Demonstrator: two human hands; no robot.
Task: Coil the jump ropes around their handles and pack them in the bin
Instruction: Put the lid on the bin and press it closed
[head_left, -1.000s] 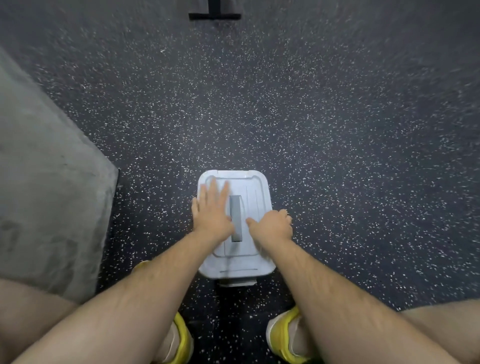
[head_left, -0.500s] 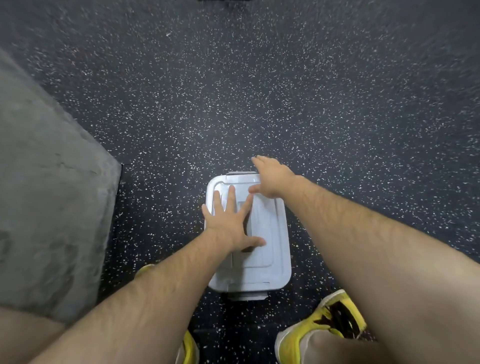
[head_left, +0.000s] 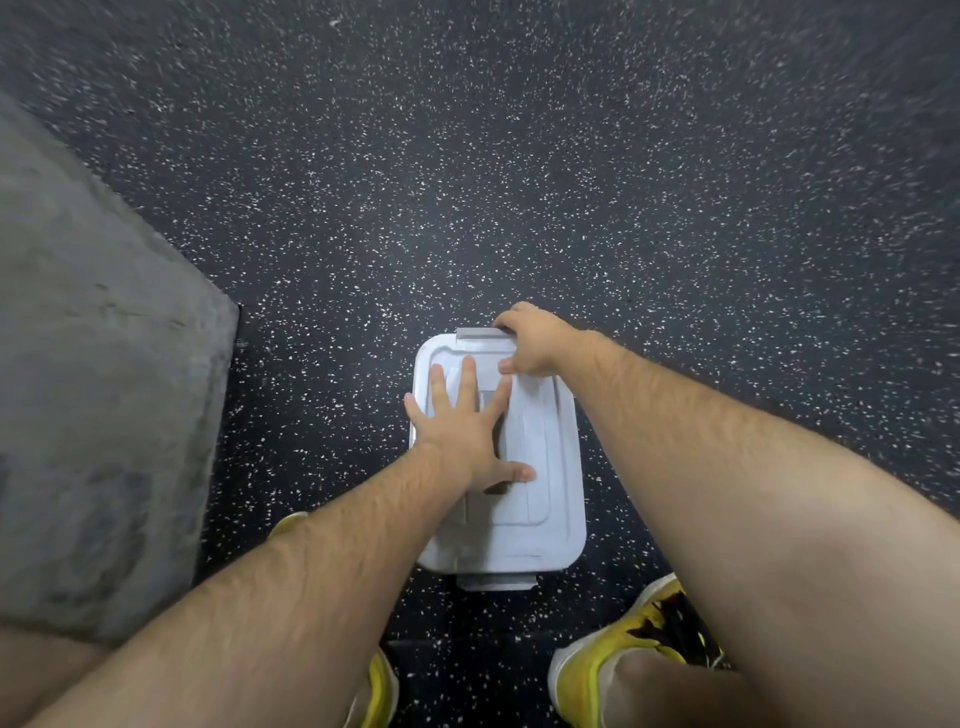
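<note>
On top of the bin (head_left: 558, 519), my left hand (head_left: 462, 431) lies flat, fingers spread, holding nothing; my right hand (head_left: 535, 343) curls round the far latch (head_left: 480, 333).

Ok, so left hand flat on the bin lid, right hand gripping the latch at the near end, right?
No: the head view shows the right hand gripping the far latch. The left hand is flat on the bin lid.

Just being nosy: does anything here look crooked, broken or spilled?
Nothing stands out. The pale lid sits flat and square; the left hand presses flat on it, and the right hand grips the far latch.
</note>
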